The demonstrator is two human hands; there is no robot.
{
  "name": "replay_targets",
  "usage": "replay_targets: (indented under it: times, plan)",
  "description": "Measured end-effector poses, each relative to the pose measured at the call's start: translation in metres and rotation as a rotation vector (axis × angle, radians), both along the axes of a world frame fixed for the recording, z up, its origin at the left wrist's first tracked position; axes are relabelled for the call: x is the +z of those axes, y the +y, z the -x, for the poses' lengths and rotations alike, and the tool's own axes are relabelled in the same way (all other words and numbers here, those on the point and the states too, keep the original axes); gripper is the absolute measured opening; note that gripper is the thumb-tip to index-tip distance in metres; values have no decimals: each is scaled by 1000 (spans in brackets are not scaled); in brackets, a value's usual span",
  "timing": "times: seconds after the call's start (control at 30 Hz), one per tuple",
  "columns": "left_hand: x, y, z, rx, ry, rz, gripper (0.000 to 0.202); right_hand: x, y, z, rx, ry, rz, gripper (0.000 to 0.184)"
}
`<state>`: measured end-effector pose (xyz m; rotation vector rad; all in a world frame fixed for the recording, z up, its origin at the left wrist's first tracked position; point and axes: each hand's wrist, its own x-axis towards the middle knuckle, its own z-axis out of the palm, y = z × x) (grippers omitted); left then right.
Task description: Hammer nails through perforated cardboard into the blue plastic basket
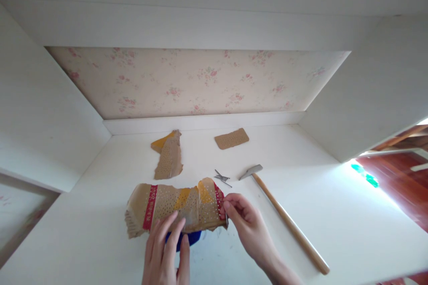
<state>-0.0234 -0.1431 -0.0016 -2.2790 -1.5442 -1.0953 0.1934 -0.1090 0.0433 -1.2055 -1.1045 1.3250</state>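
A torn piece of cardboard (163, 200) with red strips, orange patches and many small holes lies in front of me. My left hand (167, 245) has its fingers spread, the tips on the cardboard's near edge. Part of a dark blue object (190, 238) shows under that edge; the rest is hidden. At the right end of the cardboard, my right hand (245, 218) pinches a thin grey nail (227, 220), its point downward. A small pile of nails (222, 178) lies just beyond. To the right rests a hammer (289, 222) with a wooden handle and grey metal head.
Behind lie a torn, perforated cardboard scrap (170, 158) with an orange corner and a small rounded cardboard rectangle (232, 138). White panels (334, 84) enclose the white surface (100, 213) at the sides and above. Floral wallpaper (200, 80) covers the back.
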Motion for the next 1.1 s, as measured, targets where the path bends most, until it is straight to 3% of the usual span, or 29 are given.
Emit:
replay_targets:
  times: [0.23, 0.73, 1.1]
  plan:
    - [1, 2, -6, -14, 46, 113, 49, -1, -2, 2, -11, 7, 5, 27]
    - [10, 3, -32, -168, 91, 53, 34, -12, -2, -7, -19, -40, 27, 25]
    - [15, 2, -45, -144, 47, 76, 27, -8, -8, -6, -42, -98, 49, 27]
